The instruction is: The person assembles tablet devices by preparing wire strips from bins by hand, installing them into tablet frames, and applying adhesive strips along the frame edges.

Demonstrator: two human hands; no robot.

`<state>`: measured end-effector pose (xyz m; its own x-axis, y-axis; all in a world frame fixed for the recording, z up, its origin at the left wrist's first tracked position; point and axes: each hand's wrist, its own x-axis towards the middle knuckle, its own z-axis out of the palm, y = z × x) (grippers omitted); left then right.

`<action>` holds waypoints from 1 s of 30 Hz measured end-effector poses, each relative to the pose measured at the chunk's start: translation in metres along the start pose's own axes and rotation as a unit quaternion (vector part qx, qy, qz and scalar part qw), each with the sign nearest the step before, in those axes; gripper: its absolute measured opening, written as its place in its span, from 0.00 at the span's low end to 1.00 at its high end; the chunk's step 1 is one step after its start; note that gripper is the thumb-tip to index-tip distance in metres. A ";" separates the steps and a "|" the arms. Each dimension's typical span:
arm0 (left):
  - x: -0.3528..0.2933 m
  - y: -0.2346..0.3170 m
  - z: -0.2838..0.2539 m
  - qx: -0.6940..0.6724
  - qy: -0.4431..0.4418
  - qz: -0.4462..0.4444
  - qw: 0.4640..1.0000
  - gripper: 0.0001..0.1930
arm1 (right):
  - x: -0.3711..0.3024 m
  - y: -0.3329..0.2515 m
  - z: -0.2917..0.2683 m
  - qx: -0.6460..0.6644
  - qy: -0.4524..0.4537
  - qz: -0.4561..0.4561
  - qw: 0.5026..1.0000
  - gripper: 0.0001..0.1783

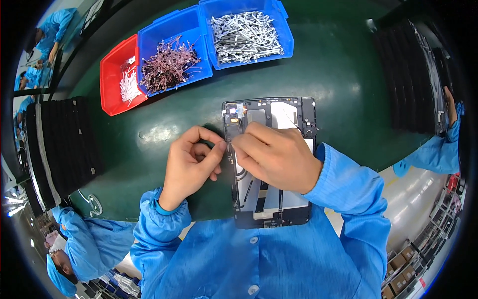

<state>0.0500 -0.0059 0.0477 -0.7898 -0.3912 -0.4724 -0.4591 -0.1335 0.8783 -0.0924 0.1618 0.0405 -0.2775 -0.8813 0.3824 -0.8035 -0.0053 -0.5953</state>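
An opened tablet housing (269, 218), black-framed with white and grey panels and small boards inside, lies at the table's near edge in front of me. At its upper left edge my left hand (191, 162) is closed, thumb and forefinger pinched together. Over the upper middle of the housing rests my right hand (279, 154), its fingers closed near the left rim, close to the left fingertips. Whatever either pinch holds is too small or hidden to make out. Part of the housing's interior is covered by the right hand.
At the far side stand a red bin (112, 84) with white strips, a blue bin (201, 47) with thin reddish-brown cables, and another blue bin (288, 35) with silvery strips. Black tray stacks (64, 144) (403, 79) flank the green table (338, 74). Co-workers in blue sit around.
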 end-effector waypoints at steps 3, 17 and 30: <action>-0.002 -0.002 0.006 -0.005 0.023 0.008 1.000 0.05 | 0.000 0.002 0.001 0.010 0.011 -0.006 1.000 0.08; 0.010 0.010 -0.009 -0.021 -0.060 -0.028 0.998 0.05 | -0.003 0.004 0.005 0.018 0.034 -0.011 0.999 0.06; 0.010 0.010 -0.004 -0.009 -0.038 -0.028 0.999 0.04 | -0.002 0.002 0.004 0.019 0.033 -0.001 0.999 0.06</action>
<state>0.0392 -0.0145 0.0519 -0.7923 -0.3120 -0.5243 -0.4966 -0.1694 0.8513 -0.0913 0.1617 0.0353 -0.3108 -0.8484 0.4284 -0.7840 -0.0260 -0.6202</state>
